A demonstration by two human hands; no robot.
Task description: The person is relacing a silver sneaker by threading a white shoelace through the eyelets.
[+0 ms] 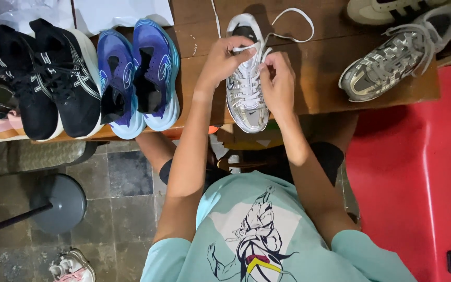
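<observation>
A silver-and-white mesh running shoe [246, 91] is seen near the middle of the brown wooden table [319, 68], its toe pointing toward six o'clock. The left hand [224, 60] is pressed on the shoe's tongue from nine o'clock, fingers pinched narrowly on the flat white lace [288, 23]. The right hand [277, 83] is closed on the lacing from three o'clock. A loop of lace is trailed toward one o'clock. At three o'clock a second silver shoe [392, 60] is laid, well apart. At nine o'clock a blue pair [142, 73] is stood, with a black pair [48, 78] just beyond.
</observation>
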